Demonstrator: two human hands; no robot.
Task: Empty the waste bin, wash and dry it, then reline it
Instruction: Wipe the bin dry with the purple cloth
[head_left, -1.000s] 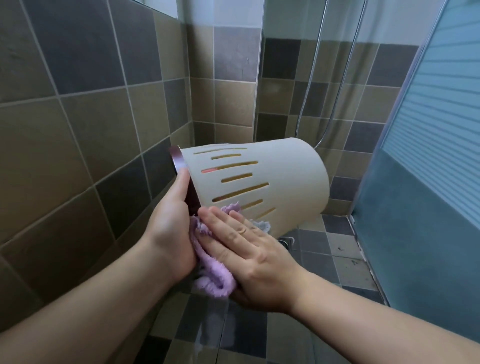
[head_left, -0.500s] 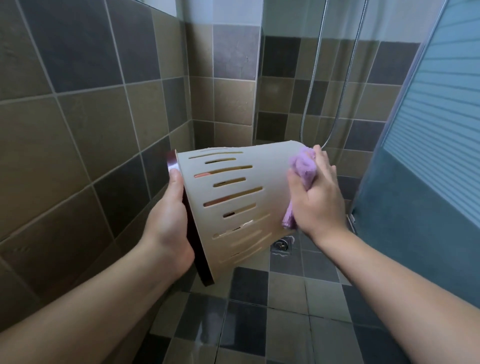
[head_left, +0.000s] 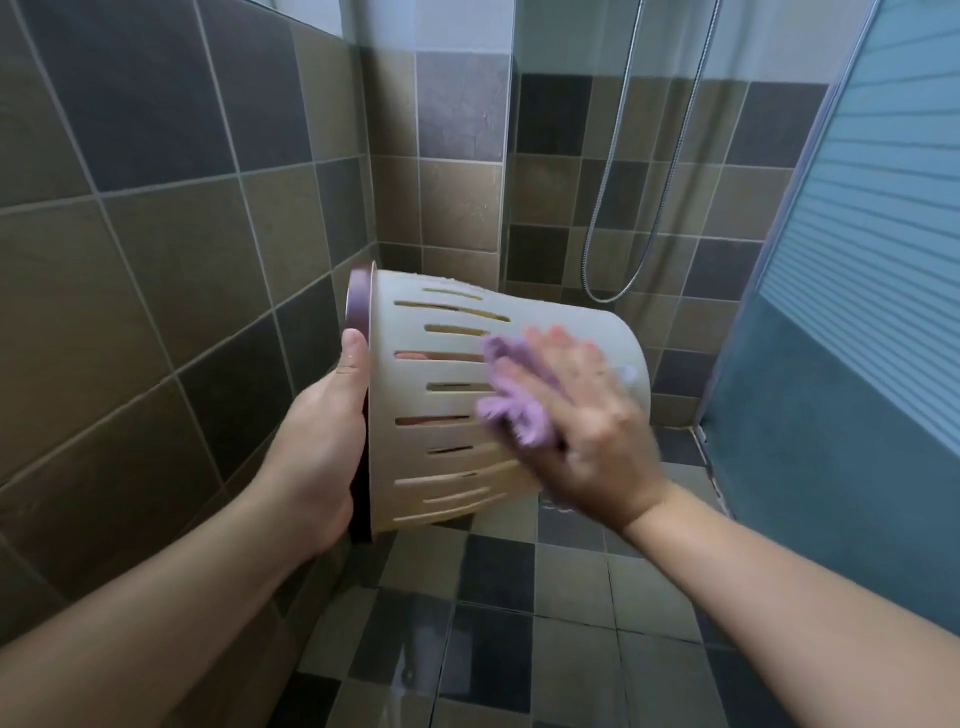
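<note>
A cream waste bin (head_left: 441, 405) with slotted sides and a dark purple rim lies on its side in the air, its mouth turned left and its base pointing right. My left hand (head_left: 322, 441) grips the rim, thumb on the outside. Against the bin's side wall, my right hand (head_left: 582, 431) presses a lilac cloth (head_left: 511, 400); the hand is motion-blurred. The cloth's far part is hidden under my palm.
A tiled wall (head_left: 156, 260) runs close along the left. A shower hose (head_left: 613, 208) hangs at the back. A frosted blue panel (head_left: 857, 312) stands on the right. The checked floor (head_left: 519, 623) below looks wet.
My right hand slid the cloth from the bin's base end back along its side toward the slots. The bin was turned a little in my left hand.
</note>
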